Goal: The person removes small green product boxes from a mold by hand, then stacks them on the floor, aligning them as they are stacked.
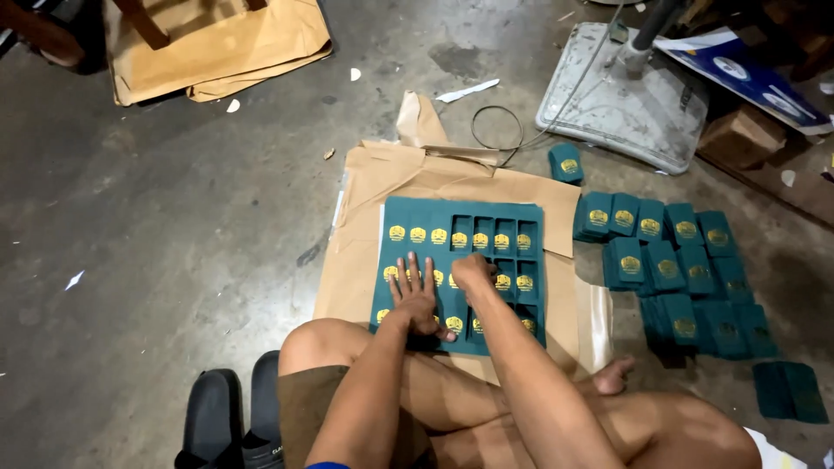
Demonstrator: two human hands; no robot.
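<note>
A dark green printed sheet (417, 217) with rows of gold emblems lies on brown paper (382, 174) on the floor in front of my crossed legs. Several rectangular pieces on its right side are cut out. My left hand (415, 295) lies flat on the sheet, fingers spread. My right hand (473, 271) is curled beside it, fingertips pressing on a piece near the sheet's middle. Whether it grips anything cannot be made out.
Stacks of small green cards with gold emblems (673, 260) are spread on the floor to the right, one stack (565, 162) farther back. A grey fan base (625, 95) with a cord stands behind. Black sandals (230, 417) lie by my left knee. Brown folded paper (217, 48) is at the top left.
</note>
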